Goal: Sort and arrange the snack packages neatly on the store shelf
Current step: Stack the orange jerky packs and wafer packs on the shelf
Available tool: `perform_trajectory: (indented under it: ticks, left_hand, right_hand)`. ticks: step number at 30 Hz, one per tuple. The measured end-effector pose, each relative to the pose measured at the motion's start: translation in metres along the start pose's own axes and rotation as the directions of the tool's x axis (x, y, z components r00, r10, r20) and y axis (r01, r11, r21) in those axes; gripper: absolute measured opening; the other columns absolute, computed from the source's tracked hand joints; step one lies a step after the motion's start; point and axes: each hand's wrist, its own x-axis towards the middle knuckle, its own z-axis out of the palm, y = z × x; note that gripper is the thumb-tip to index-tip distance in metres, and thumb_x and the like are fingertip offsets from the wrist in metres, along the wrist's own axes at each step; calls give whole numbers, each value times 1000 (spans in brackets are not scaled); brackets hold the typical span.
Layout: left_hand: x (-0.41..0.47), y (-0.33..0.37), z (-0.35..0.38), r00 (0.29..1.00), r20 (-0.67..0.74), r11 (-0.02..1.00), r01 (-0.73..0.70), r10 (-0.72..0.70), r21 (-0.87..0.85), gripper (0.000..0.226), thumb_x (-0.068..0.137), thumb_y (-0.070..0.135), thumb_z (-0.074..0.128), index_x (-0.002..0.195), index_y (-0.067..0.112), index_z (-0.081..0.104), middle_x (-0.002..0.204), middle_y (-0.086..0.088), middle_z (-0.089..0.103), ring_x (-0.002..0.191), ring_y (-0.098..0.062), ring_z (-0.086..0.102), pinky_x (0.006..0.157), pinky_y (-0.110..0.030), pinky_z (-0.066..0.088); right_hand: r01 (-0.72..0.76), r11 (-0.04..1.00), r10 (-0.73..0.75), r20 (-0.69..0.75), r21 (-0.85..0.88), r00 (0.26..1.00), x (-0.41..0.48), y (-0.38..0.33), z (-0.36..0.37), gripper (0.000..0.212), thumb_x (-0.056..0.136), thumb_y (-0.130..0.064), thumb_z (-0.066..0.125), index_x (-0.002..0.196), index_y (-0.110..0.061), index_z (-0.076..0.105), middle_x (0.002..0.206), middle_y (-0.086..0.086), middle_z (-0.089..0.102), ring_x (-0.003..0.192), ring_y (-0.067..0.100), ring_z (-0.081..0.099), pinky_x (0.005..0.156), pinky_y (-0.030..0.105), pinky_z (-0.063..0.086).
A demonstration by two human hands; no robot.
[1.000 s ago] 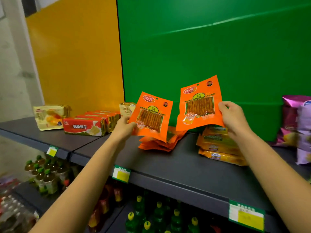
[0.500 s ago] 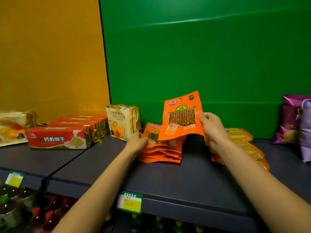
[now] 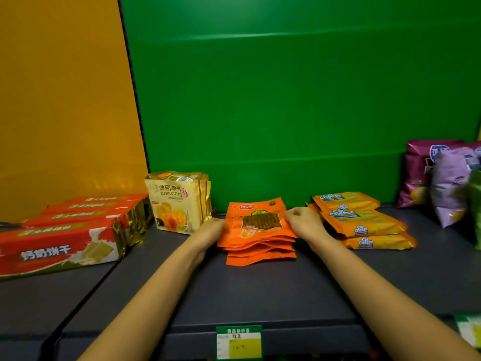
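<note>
So we've got both hands on the stack of orange snack pouches [image 3: 257,235] sitting mid-frame on the dark shelf [image 3: 260,290]: left hand [image 3: 212,229] with fingers curled on its left edge, right hand [image 3: 303,221] with fingers pinched on the top pouch's right edge. Croissant bag [image 3: 178,201] sits just left, Cal Cheese packs [image 3: 361,220] just right.

The flat plastic snack pouches [image 3: 257,238] are bright orange, the top one with a clear window showing brown strips and a red oval logo. The foil wafer packs [image 3: 364,225] are yellow-orange with blue lettering. The long biscuit boxes [image 3: 59,246] are red with gold ends. The croissant bag [image 3: 177,204] is pale gold. The metal shelf [image 3: 260,290] is dark grey; the back panels [image 3: 286,100] are green and orange-yellow.
</note>
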Motion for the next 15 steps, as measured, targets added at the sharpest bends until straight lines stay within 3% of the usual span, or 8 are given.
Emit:
perform_trajectory:
  ticks: [2,5,8,10,13,15]
  left_hand:
    - [5,2,2,999,43,995,33,-29,-97,29,92,11,38,67,15,52,36,8,56,44,-9,52,44,-18,37]
    - [11,4,6,995,83,975,78,-62,-206,28,95,27,40,105,8,58,63,-4,66,42,-6,60,42,-13,44]
    - [13,2,14,988,140,953,108,-71,-283,38,96,31,40,127,9,48,104,-16,66,67,-16,64,63,-24,52]
    - [11,3,19,980,194,939,111,-49,-325,36,97,28,39,128,11,47,118,-18,62,73,-17,62,68,-26,51]
    - [18,1,22,976,217,925,105,-25,-366,41,96,28,41,133,10,45,117,-17,63,77,-18,65,74,-29,52]
    - [20,3,21,975,222,908,122,-33,-401,41,96,32,39,128,9,52,105,-12,68,68,-16,70,67,-28,56]
  right_hand:
    - [-16,999,17,18,-30,1000,-4,-1,-1,37,93,-28,44,109,-5,68,119,17,65,114,33,56,95,38,44]
    - [-82,996,77,109,43,991,-4,0,4,53,93,-43,37,120,-3,60,129,18,58,120,33,53,102,38,40]
    - [-224,948,172,228,225,958,-1,7,13,81,78,-69,30,137,-15,46,140,9,51,126,26,49,110,42,34]
    - [-277,911,195,272,306,942,-2,8,17,77,82,-71,28,136,-20,48,136,6,54,125,23,51,111,41,33]
    - [-301,902,211,293,309,933,-3,6,15,81,74,-79,27,125,-25,60,126,6,63,118,23,57,109,42,36]
    - [-286,869,174,292,404,940,-3,3,13,66,86,-68,26,110,-23,68,113,7,69,104,22,64,104,40,42]
